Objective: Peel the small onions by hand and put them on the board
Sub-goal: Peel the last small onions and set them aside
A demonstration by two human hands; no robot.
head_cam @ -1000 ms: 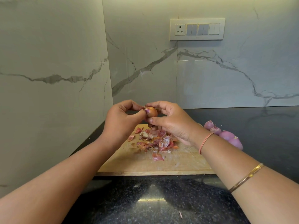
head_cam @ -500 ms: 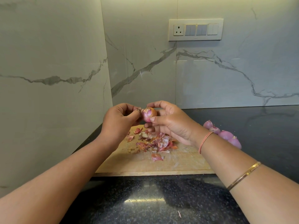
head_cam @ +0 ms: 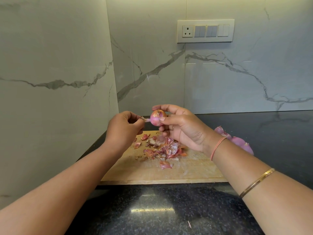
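My right hand [head_cam: 183,128] holds a small pink onion [head_cam: 156,117] between thumb and fingers, raised above the wooden board [head_cam: 186,172]. Patches of orange skin still cling to its top. My left hand [head_cam: 124,128] pinches a thin strip of skin [head_cam: 146,119] that stretches from the onion's left side. Under both hands a heap of peeled skins [head_cam: 162,148] lies on the board. Several peeled purple onions [head_cam: 237,140] lie to the right, partly hidden behind my right wrist; whether they rest on the board or the counter is hidden.
The board lies on a black speckled counter [head_cam: 152,212] in a corner of marble-look walls. A wall stands close on the left [head_cam: 50,99]. A switch panel with a socket [head_cam: 205,31] is on the back wall. One skin scrap [head_cam: 189,224] lies on the near counter.
My left hand has drawn away to the left, pulling a strip of skin off the onion. My right hand has turned the onion, showing more pink flesh.
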